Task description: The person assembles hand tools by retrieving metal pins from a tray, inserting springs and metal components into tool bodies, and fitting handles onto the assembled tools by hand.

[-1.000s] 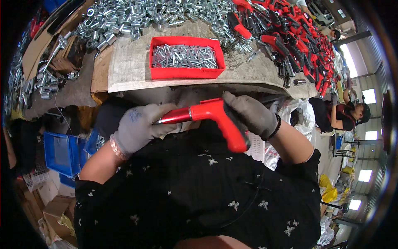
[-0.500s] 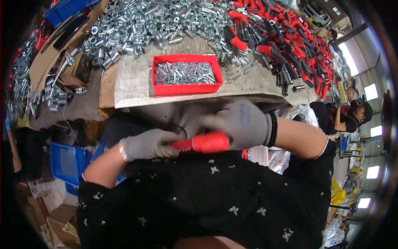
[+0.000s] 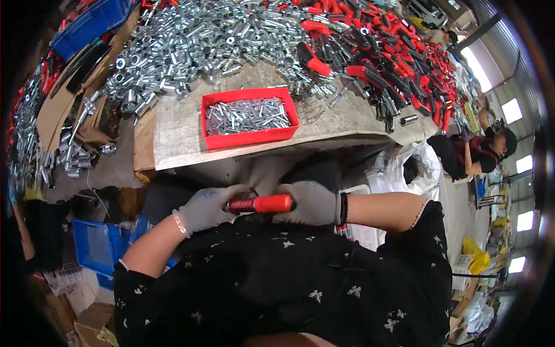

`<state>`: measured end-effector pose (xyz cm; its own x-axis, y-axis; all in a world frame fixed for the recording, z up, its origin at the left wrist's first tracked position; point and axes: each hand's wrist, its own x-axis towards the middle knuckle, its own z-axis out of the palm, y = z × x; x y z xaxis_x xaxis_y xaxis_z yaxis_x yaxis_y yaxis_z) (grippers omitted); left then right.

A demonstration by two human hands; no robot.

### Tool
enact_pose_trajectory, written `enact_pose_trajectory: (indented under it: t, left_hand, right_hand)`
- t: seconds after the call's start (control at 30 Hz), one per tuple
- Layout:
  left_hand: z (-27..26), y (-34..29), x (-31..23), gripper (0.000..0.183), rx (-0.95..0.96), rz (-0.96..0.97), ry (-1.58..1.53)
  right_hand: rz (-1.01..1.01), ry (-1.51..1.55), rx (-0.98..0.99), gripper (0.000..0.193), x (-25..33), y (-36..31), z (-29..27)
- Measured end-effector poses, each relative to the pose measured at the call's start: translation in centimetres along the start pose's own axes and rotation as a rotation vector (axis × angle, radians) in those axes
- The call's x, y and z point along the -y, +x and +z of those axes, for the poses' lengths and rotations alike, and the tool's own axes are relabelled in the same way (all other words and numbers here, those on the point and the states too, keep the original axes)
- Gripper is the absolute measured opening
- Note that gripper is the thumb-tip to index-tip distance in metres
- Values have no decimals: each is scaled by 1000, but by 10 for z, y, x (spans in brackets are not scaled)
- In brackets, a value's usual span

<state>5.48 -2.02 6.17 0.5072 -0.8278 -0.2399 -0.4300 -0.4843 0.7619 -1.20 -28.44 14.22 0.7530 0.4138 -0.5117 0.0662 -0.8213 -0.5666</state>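
In front of my body I hold a red tool handle [image 3: 269,203] with a darker, ribbed section at its left end. My gloved left hand [image 3: 209,209] is closed round that darker end. The gloved right hand [image 3: 312,203] is closed at the bright red end, its fingers partly hidden behind the handle. Beyond my hands, at the table's near edge, stands a red open box [image 3: 248,137] full of small metal pins [image 3: 248,117].
Heaped shiny metal sockets [image 3: 191,46] cover the back of the table [image 3: 191,139]. Red-and-black handles [image 3: 399,63] pile up at the right. A blue crate [image 3: 95,246] stands low at left, a white plastic bag [image 3: 410,168] at right. Another person [image 3: 477,153] works farther right.
The right hand, blurred and higher before, has come down to the handle's right end and is now still. The handle sits slightly further left and more level. The view has shifted a little.
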Motion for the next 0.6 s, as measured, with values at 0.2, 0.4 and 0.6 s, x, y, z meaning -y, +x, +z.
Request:
enact_pose_trajectory:
  t: [0.2, 0.4, 0.6]
  left_hand:
    - [19, 7, 11, 56, 167, -37, -90]
    - [8, -19, -2, 39, -317, -48, 7]
    - [-18, -61, -8, 53, -759, 361, -1010]
  right_hand:
    - [-290, -399, -151, 61, -29, 21, 15]
    - [-398, 98, 27, 53, 13, 23, -57]
    - [-434, 348, -656, 34, 25, 91, -161]
